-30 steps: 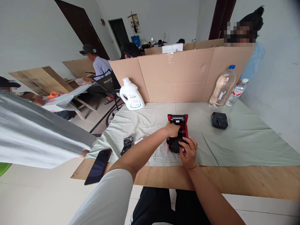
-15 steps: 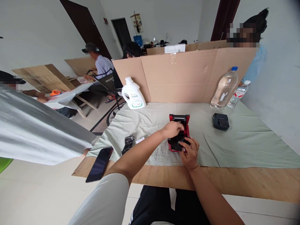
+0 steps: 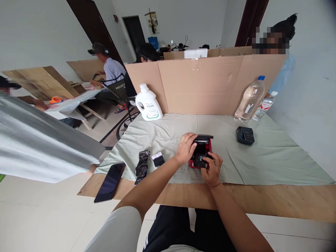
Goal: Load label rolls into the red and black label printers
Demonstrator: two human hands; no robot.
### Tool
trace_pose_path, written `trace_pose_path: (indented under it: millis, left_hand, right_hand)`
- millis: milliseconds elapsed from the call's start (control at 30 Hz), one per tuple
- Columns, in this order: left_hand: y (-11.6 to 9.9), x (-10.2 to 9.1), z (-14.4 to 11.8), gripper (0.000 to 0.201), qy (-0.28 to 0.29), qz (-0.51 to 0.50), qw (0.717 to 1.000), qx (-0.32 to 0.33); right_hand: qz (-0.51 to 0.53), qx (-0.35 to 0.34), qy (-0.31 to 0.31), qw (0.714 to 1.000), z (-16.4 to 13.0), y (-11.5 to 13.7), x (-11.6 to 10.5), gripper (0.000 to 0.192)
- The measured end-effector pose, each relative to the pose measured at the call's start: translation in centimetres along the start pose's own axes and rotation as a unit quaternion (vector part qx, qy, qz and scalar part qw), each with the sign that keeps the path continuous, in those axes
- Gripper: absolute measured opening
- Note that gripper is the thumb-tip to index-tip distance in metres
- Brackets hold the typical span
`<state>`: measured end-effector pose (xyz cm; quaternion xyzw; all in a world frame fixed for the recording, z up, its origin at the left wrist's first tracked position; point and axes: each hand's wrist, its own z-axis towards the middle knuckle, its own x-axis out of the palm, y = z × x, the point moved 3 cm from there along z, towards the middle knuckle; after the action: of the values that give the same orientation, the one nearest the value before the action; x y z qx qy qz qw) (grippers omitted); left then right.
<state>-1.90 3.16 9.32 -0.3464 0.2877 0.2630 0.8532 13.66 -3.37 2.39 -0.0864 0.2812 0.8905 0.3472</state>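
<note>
Head view of a seated person working at a table (image 3: 262,201) covered by a pale green cloth (image 3: 275,157). A small red and black device (image 3: 201,154) is lying on the cloth near the table's near edge, roughly at its middle. The left hand (image 3: 186,147) is resting against the device's left side with its fingers curling over the far top edge, the grip closing loosely on the casing. The right hand (image 3: 213,169) is holding the device's near right corner, thumb and fingertips pinching the casing. To the left of the device, two small black parts (image 3: 142,164) (image 3: 158,159) are lying on the cloth, and a dark phone (image 3: 110,182) is lying at the table's near left corner, partly over the bare wood. A black box-shaped unit (image 3: 245,135) is sitting to the right, well apart from the hands. At the far edge, a white jug (image 3: 147,104) and two clear bottles (image 3: 249,99) (image 3: 264,105) are standing before a cardboard screen (image 3: 204,84)
</note>
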Motion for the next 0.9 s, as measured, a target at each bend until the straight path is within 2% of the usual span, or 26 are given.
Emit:
trace_pose_path:
  millis: [167, 333, 467, 600, 733, 900]
  left_hand:
    - [-1.4, 0.1, -3.3, 0.048, 0.004, -0.013, 1.0, 0.005]
    - [-1.0, 1.3, -5.4, 0.053, 0.005, -0.008, 1.0, -0.014]
    - [-0.8, 2.4, -6.3, 0.053, -0.029, -0.009, 0.999, -0.015]
    - [-0.7, 3.3, -6.6, 0.056, -0.066, -0.011, 0.997, -0.046]
    - [-0.6, 3.6, -6.7, 0.058, -0.065, -0.005, 0.996, -0.061]
    - [-0.4, 3.5, -6.9, 0.056, -0.06, -0.03, 0.996, -0.06]
  right_hand:
    - [-0.01, 0.004, -0.014, 1.0, -0.1, 0.0, 0.2, 0.041]
    - [-0.034, 0.016, 0.008, 0.999, 0.2, -0.2, 0.7, 0.067]
    - [-0.061, 0.022, 0.003, 0.998, 0.3, -0.4, 0.8, 0.077]
    - [-0.102, 0.028, 0.0, 0.994, 0.4, -0.6, 0.6, 0.078]
    - [-0.134, 0.045, 0.008, 0.99, 0.7, -0.9, 0.4, 0.074]
    - [-0.087, 0.039, 0.017, 0.995, 0.5, -1.0, 0.6, 0.072]
